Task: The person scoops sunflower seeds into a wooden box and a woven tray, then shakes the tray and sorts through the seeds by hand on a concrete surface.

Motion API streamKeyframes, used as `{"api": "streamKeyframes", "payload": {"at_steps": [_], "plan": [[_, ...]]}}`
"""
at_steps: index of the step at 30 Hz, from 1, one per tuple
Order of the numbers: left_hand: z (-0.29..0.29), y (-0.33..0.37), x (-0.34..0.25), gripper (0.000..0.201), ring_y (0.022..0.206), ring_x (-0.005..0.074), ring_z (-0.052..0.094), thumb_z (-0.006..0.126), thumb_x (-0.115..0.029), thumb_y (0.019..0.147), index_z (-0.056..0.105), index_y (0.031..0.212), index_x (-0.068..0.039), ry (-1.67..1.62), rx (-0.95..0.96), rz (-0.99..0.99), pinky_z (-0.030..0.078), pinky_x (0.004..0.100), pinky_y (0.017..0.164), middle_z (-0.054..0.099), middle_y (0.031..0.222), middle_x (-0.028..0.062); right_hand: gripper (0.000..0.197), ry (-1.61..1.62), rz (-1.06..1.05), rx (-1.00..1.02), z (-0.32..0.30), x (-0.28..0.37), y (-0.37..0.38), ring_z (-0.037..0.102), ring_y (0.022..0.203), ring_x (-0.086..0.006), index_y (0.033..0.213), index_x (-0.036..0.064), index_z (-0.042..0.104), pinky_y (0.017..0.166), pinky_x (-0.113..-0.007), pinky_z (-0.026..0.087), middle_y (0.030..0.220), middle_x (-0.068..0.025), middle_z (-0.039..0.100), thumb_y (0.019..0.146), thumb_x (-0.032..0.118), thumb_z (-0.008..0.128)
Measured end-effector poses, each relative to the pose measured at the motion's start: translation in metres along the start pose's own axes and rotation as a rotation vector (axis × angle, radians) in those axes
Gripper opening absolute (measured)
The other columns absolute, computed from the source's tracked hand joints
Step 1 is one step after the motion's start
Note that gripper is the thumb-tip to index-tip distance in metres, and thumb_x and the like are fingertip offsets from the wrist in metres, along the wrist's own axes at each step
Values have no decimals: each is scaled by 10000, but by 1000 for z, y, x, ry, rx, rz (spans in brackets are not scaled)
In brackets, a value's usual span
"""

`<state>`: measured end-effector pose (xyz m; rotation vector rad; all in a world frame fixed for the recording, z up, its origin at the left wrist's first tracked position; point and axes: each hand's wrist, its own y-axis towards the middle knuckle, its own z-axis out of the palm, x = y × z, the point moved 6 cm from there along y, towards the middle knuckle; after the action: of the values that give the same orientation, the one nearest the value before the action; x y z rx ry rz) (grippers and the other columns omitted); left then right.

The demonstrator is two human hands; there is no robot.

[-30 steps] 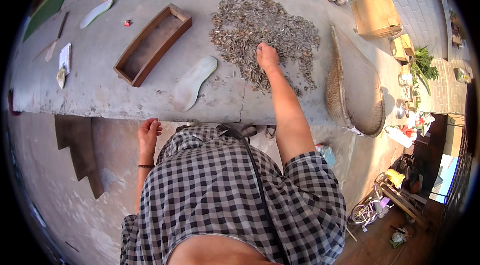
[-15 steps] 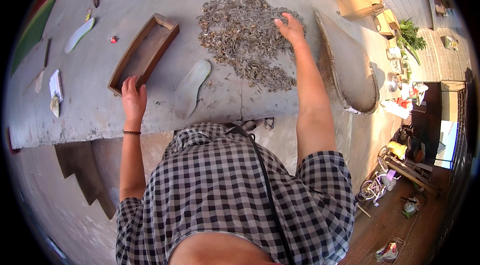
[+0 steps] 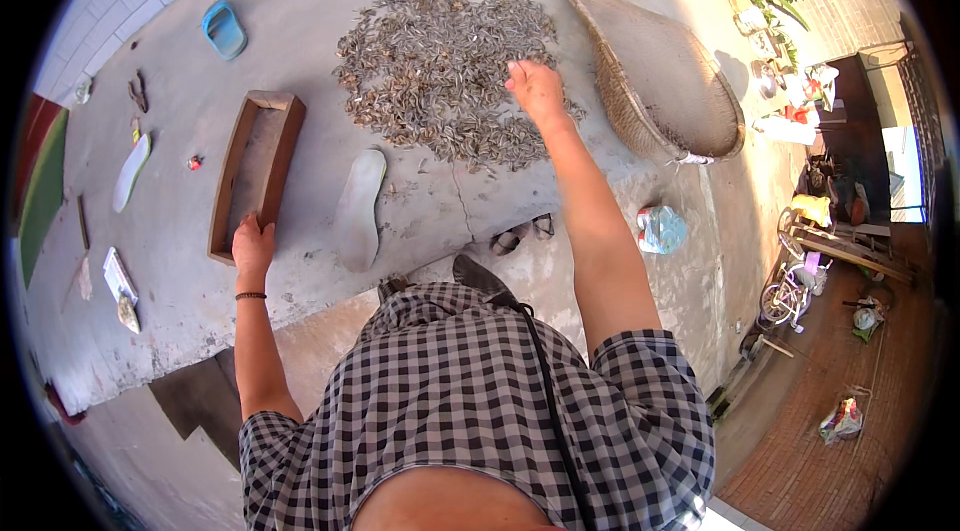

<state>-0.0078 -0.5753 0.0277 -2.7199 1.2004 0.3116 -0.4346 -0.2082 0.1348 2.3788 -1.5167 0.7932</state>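
Observation:
A wide pile of grey-striped seeds [image 3: 430, 61] is spread on a raised concrete slab [image 3: 180, 111]. My right hand [image 3: 535, 91] reaches out over the pile's right edge with its fingers bent down into the seeds. Whether it holds any seeds I cannot tell. My left hand [image 3: 252, 246] rests flat on the near end of a long, empty wooden box [image 3: 250, 166] to the left of the pile, with its fingers touching the rim. A pale shoe insole [image 3: 358, 206] lies between the box and the seeds.
A large woven basket [image 3: 660, 81] lies tilted just right of the seeds. A blue slipper [image 3: 224, 29], a second insole [image 3: 130, 171] and small scraps lie at the far left. Below the slab edge are sandals [image 3: 520, 236], a blue-white bag [image 3: 660, 229] and a small bicycle [image 3: 790, 291].
My right hand has pulled back from the pile's far right edge toward me, its fingers curling. My left hand stays at the box's near end. The view has tilted.

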Motion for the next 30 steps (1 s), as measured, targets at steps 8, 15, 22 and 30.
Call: {"api": "streamKeyframes", "payload": {"at_steps": [8,15,22,30], "plan": [[-93,-48,-123,279,863,425,592,660,-156,814,590,978,58,-150,-126,203,479,462,716,606,948,232,205,397,96,36,43,-89,-111,665,755,-120,1037,9,653,697,-245,509,797,-77,703,912,162,599],[-61,-126,-328,196,751,441,562,678,-73,793,545,860,54,-528,100,360,454,424,638,554,805,237,482,926,39,389,20,-107,-234,597,1078,-203,1314,-20,438,915,-317,468,1198,-167,599,907,160,624],[-33,-181,-561,259,828,398,596,639,-41,798,587,1047,8,-690,199,787,496,433,717,588,936,188,765,1311,-101,113,-94,-147,-262,449,1247,-238,1412,34,185,960,-371,453,1333,-164,448,853,129,698],[15,-210,-702,322,888,366,606,629,-56,782,571,1083,41,-570,243,1180,518,417,757,584,1000,188,692,1517,111,-475,-159,-249,-267,525,1123,-203,1360,60,262,957,-350,440,1203,-124,527,821,31,694]]}}
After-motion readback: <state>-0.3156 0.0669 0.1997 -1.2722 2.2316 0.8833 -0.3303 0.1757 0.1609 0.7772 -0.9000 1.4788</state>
